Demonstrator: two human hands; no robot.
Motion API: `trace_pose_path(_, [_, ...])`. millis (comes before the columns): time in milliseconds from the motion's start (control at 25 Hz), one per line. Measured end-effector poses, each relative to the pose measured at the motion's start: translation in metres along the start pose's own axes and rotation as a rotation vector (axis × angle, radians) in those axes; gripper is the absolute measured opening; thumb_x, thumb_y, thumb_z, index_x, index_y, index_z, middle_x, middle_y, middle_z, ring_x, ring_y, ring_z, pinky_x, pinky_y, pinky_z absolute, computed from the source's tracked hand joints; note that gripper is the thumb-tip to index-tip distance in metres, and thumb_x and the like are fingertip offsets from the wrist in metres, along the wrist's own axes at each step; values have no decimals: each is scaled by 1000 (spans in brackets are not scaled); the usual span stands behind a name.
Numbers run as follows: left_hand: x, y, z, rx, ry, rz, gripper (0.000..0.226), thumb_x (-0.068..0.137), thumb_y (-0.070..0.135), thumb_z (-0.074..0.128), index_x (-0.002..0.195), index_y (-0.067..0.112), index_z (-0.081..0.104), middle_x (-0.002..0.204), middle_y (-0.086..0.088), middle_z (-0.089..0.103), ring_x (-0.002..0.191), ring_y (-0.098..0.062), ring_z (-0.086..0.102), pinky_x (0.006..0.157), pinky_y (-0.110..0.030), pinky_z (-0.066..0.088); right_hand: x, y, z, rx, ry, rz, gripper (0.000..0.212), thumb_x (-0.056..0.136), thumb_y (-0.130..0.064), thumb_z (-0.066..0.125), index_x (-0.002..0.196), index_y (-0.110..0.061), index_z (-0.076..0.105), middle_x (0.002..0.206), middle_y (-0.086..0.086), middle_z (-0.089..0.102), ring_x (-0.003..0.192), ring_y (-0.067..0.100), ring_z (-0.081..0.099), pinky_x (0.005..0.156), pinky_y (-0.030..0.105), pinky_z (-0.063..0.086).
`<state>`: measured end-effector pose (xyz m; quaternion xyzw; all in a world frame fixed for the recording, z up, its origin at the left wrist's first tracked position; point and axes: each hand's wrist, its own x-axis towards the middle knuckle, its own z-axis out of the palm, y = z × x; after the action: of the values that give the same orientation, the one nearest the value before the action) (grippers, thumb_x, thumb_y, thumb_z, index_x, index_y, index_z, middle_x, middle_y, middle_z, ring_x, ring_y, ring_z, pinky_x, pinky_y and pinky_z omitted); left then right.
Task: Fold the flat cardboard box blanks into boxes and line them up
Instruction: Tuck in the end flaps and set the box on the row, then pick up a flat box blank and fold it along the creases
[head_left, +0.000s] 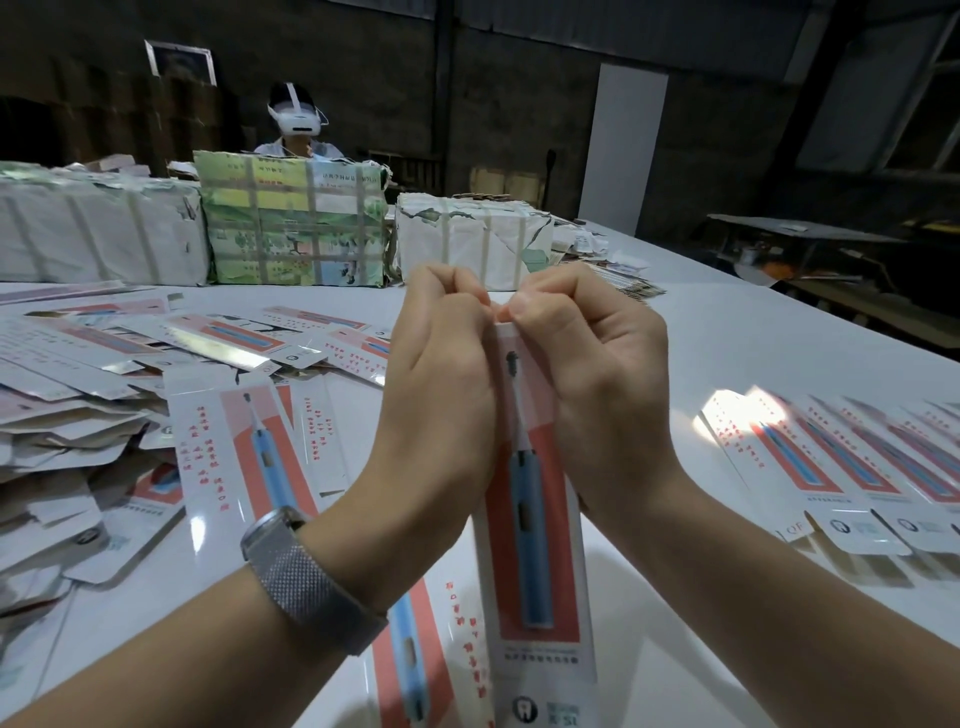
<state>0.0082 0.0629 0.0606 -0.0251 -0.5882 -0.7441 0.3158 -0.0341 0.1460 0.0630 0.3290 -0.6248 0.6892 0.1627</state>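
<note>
At frame centre a box (535, 519) is held upright, its top end pinched by the curled fingers of both the left hand (441, 374) and the right hand (587, 374). Finished boxes (831, 457) are lined up at right on the surface (727, 322). Many flat blanks (104, 395) remain heaped at left, so much folding appears left.

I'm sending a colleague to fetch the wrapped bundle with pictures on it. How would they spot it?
Start at the far edge of the white table, where three taped bundles stand in a row before a seated person. Take the middle bundle. Its wrapping is green and yellow with printed pictures, while the left bundle and the right bundle are plain white.
</note>
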Motion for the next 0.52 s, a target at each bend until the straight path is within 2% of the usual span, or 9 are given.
trace_pose_path(120, [1, -1, 1, 84, 12, 12, 7, 79, 25, 42, 73, 29, 46, 67, 2, 41, 65, -16, 40, 54, -34, 37, 2, 3, 0, -19, 22, -11, 28, 89, -24, 54, 65, -11, 57, 67, 7, 52, 66, 20, 50, 65, 40, 46])
trace_pose_path(240, [5, -1, 2, 88, 32, 24, 8, 84, 23, 43, 77, 28, 45, 70, -3, 42, 65, -18, 42, 53, -36, 38, 4, 2, -2, -278, 54, -189, 26, 91, -25, 59, 71, -10, 66, 77, 9, 53, 75, 14, 50, 69, 36, 47])
trace_pose_path(320, [11, 1, 0, 77, 91, -21, 15, 94, 16, 43, 82, 25, 44, 71, -3, 44, 61, -16, 44, 49, -31, 39, 4, -4, -4, -548, 9, -288, 23, 92, -33, 59, 89, -16, 73, 90, 5, 50, 82, 7, 47, 72, 28, 47])
trace_pose_path(360, [15, 4, -3, 75, 129, -58, 18, 97, 13, 42, 84, 26, 45, 72, -2, 46, 63, -16, 47, 51, -31, 41, 3, -8, -3, -683, -68, -275, 30, 93, -40, 55, 107, -20, 72, 98, 2, 47, 87, 7, 49, 75, 29, 50])
trace_pose_path(400, [18, 6, -6, 52, 152, -92, 19, 99, 12, 42, 86, 26, 46, 75, -1, 47, 68, -17, 49, 56, -32, 44, 2, -12, -2, -801, -176, -226, 44, 92, -47, 50, 128, -25, 62, 106, -1, 43, 92, 9, 51, 79, 33, 53])
trace_pose_path(440, [21, 10, -8, 10, 151, -127, 17, 100, 13, 42, 89, 25, 48, 77, -2, 47, 70, -18, 52, 58, -33, 47, 0, -15, -2, -900, -285, -176, 61, 90, -53, 47, 145, -28, 45, 112, -4, 37, 99, 12, 52, 81, 37, 55])
trace_pose_path(520, [23, 16, -12, -128, 97, -189, 10, 100, 15, 42, 98, 22, 49, 80, -6, 48, 66, -18, 58, 54, -30, 52, -1, -22, -2, -1008, -410, -138, 86, 83, -61, 47, 157, -27, 16, 118, -8, 27, 109, 15, 47, 84, 39, 56])
